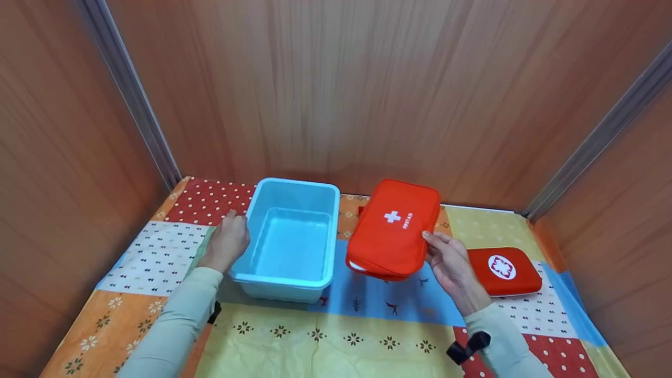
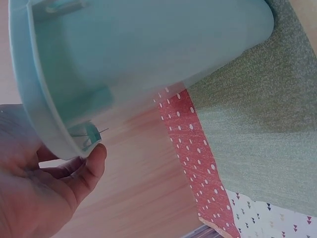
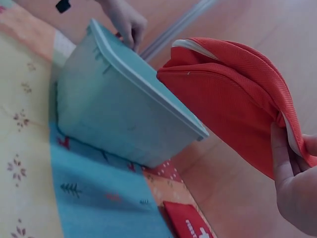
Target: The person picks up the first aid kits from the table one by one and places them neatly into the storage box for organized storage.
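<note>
A light blue plastic bin [image 1: 292, 287] stands on the patchwork cloth, its inside bare in the head view. My left hand [image 1: 227, 242] grips its left rim; in the left wrist view, curled fingers [image 2: 91, 173] hook under that rim. Right of the bin, my right hand [image 1: 452, 265] pinches the right edge of a red first aid bag [image 1: 386, 241] with a white cross. The bag is held above the cloth, tilted; the right wrist view shows the thumb and fingers on the edge of the bag [image 3: 223, 94].
A red case [image 1: 504, 270] with a round white emblem lies to the right, beside my right wrist. Another red item [image 3: 185, 218] with white print lies behind the held bag, mostly hidden in the head view. Wood-grain panels [image 1: 315, 94] enclose the back and sides.
</note>
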Motion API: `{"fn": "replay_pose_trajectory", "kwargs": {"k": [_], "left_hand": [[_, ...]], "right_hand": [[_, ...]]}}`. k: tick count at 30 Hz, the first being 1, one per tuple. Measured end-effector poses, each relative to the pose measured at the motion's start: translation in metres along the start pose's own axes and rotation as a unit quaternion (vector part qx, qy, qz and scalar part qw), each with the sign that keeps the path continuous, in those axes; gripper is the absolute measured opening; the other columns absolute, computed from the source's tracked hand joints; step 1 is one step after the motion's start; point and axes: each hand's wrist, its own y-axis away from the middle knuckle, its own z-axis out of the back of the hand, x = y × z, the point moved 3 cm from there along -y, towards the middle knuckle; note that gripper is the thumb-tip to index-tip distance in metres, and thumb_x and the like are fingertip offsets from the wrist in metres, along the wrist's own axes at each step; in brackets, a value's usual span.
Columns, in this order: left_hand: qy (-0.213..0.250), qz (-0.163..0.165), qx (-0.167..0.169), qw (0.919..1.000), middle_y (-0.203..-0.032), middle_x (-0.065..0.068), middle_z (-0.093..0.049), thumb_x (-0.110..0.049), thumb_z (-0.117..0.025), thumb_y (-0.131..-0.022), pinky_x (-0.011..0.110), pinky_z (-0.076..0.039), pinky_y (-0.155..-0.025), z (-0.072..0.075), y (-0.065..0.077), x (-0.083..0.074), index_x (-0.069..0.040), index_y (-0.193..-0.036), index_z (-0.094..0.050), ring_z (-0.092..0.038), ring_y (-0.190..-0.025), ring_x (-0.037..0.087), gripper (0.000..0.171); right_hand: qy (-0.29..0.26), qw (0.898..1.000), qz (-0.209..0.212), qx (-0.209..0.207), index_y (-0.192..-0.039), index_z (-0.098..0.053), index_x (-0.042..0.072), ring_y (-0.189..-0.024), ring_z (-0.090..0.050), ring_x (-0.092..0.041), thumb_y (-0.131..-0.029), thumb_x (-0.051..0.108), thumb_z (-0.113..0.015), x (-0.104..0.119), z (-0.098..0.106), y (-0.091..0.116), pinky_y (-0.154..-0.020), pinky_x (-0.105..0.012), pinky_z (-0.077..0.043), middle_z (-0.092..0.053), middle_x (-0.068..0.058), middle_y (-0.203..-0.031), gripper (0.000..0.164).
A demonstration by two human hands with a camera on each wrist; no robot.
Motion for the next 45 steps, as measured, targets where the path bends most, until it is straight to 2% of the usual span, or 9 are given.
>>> {"fn": "replay_pose_trajectory", "kwargs": {"k": [4,10,16,24,28,36,39,45], "left_hand": [[-0.006,0.003,0.007,1.0000,-0.075,0.015,-0.059,-0.017,-0.068,-0.091,0.051,-0.060,-0.068,0.000,0.000,0.001,0.004,-0.101,-0.063,-0.070,-0.093,0.040,0.024],[-0.025,0.000,0.000,0.9997,-0.078,0.015,-0.059,-0.019,-0.070,-0.089,0.051,-0.060,-0.069,0.001,0.001,0.001,0.002,-0.099,-0.062,-0.069,-0.094,0.040,0.025],[-0.030,0.001,0.004,0.9996,-0.077,0.015,-0.059,-0.021,-0.070,-0.089,0.052,-0.060,-0.069,0.002,0.000,0.001,0.001,-0.097,-0.062,-0.069,-0.093,0.039,0.025],[-0.045,0.007,0.009,0.9989,-0.085,0.018,-0.063,-0.023,-0.072,-0.088,0.057,-0.058,-0.070,0.004,0.001,0.001,0.001,-0.101,-0.062,-0.069,-0.096,0.041,0.029],[-0.052,0.007,0.009,0.9986,-0.087,0.018,-0.063,-0.024,-0.071,-0.088,0.056,-0.058,-0.069,0.003,0.001,0.002,0.000,-0.104,-0.061,-0.068,-0.097,0.041,0.030],[-0.028,0.028,0.035,0.9986,-0.093,0.019,-0.066,-0.021,-0.073,-0.087,0.056,-0.058,-0.075,0.002,0.000,0.001,-0.001,-0.101,-0.062,-0.068,-0.097,0.038,0.027],[-0.032,0.023,0.034,0.9986,-0.094,0.018,-0.066,-0.020,-0.073,-0.086,0.055,-0.058,-0.077,0.002,0.000,0.001,0.000,-0.102,-0.062,-0.068,-0.096,0.036,0.027],[-0.040,0.037,0.060,0.9967,-0.097,0.018,-0.063,-0.021,-0.072,-0.087,0.053,-0.059,-0.075,0.002,0.001,0.003,-0.002,-0.103,-0.060,-0.066,-0.094,0.034,0.028]], "right_hand": [[0.002,1.000,0.008,0.020,-0.139,-0.047,0.001,-0.109,-0.067,-0.021,-0.094,0.014,-0.065,-0.002,-0.020,-0.003,-0.096,-0.035,-0.053,-0.065,-0.004,-0.122,0.051],[0.001,0.999,0.020,0.048,-0.120,-0.060,-0.002,-0.100,-0.071,-0.024,-0.094,0.008,-0.064,-0.010,-0.051,-0.010,-0.091,-0.036,-0.056,-0.068,-0.010,-0.113,0.028],[0.022,0.998,0.007,0.064,-0.130,-0.055,-0.002,-0.105,-0.070,-0.027,-0.095,0.011,-0.064,-0.022,-0.077,-0.014,-0.092,-0.038,-0.055,-0.065,-0.013,-0.121,0.038],[0.034,0.996,-0.013,0.079,-0.131,-0.056,-0.002,-0.106,-0.069,-0.028,-0.094,0.011,-0.064,-0.039,-0.104,-0.018,-0.090,-0.038,-0.056,-0.063,-0.015,-0.126,0.039],[0.048,0.996,-0.033,0.071,-0.130,-0.059,0.001,-0.106,-0.069,-0.028,-0.094,0.013,-0.066,-0.047,-0.115,-0.021,-0.090,-0.038,-0.057,-0.064,-0.015,-0.126,0.039],[0.081,0.992,-0.067,0.066,-0.126,-0.060,0.002,-0.103,-0.070,-0.027,-0.095,0.013,-0.063,-0.059,-0.139,-0.026,-0.089,-0.038,-0.057,-0.064,-0.016,-0.124,0.033],[0.097,0.991,-0.069,0.060,-0.125,-0.062,0.001,-0.098,-0.072,-0.025,-0.096,0.013,-0.063,-0.060,-0.149,-0.028,-0.087,-0.036,-0.058,-0.067,-0.017,-0.120,0.031],[0.125,0.988,-0.071,0.053,-0.122,-0.063,-0.002,-0.092,-0.073,-0.023,-0.096,0.013,-0.062,-0.062,-0.164,-0.032,-0.086,-0.035,-0.058,-0.069,-0.017,-0.116,0.030]]}}
